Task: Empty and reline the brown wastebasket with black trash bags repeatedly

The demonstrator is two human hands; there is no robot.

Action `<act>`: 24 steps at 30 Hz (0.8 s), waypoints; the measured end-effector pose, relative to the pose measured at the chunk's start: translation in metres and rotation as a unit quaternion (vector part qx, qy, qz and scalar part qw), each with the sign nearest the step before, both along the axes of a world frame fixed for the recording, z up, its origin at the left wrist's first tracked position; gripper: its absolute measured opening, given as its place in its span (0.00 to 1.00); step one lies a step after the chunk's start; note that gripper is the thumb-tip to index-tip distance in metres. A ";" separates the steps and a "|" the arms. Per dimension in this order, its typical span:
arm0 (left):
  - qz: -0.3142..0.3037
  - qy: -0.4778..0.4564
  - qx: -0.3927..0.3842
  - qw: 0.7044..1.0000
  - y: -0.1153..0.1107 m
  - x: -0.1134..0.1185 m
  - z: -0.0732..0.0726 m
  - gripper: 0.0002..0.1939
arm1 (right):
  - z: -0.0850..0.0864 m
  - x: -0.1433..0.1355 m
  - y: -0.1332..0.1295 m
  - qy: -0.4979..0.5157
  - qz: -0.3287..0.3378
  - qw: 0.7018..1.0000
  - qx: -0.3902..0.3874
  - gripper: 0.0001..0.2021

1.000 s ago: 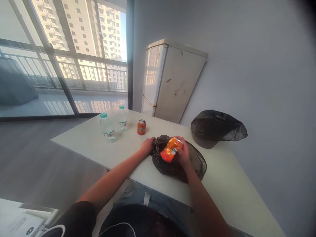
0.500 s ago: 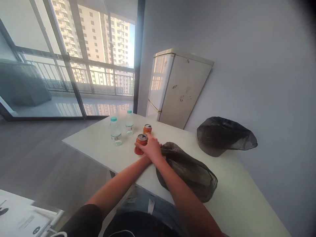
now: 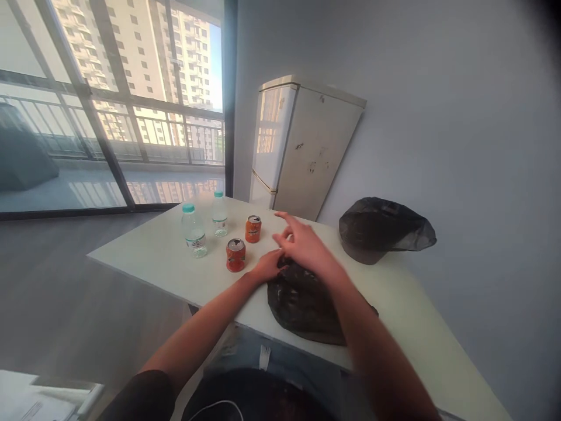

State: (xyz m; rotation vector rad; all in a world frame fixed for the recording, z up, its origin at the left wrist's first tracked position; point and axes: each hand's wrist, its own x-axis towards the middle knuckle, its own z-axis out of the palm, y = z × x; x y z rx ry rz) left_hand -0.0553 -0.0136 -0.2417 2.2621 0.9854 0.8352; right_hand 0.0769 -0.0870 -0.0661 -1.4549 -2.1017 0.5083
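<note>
My left hand (image 3: 268,266) is closed on the near-left edge of a dark plastic bag (image 3: 302,304), its fingertips partly hidden. Over the same bag, my right hand (image 3: 303,242) hovers with fingers apart and nothing in them. To the left of my hands, a red drink can (image 3: 235,257) stands upright with its top opened. Just behind it is an orange drink can (image 3: 253,230), also upright. Two clear plastic bottles with teal caps, the nearer bottle (image 3: 194,234) and the farther bottle (image 3: 220,216), stand farther left.
All of this rests on a pale table (image 3: 144,251). At its back right sits a bin (image 3: 366,251) lined with a dark bag. A white refrigerator (image 3: 311,152) stands behind the table, beside sliding glass doors (image 3: 109,146).
My right hand has let go of the red can and moved right, over the bag. The can stays standing on the table. The view has swung slightly right.
</note>
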 end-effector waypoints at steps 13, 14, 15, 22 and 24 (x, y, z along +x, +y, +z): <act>-0.037 -0.125 0.037 0.991 -0.001 -0.001 0.005 0.13 | -0.087 0.122 0.063 -0.031 0.033 0.994 -0.096 0.20; -0.041 -0.126 0.035 0.991 -0.003 -0.001 0.007 0.13 | -0.092 0.122 0.060 -0.023 0.016 0.996 -0.081 0.24; -0.051 -0.123 0.032 0.991 -0.005 0.000 0.010 0.13 | -0.095 0.123 0.056 -0.014 -0.004 0.998 -0.062 0.27; -0.138 -0.090 -0.011 0.986 -0.024 0.005 0.025 0.14 | -0.100 0.125 0.043 0.023 0.054 0.998 -0.027 0.18; -0.132 -0.098 -0.021 0.986 -0.026 0.004 0.029 0.17 | -0.097 0.124 0.040 0.021 0.076 0.996 -0.030 0.12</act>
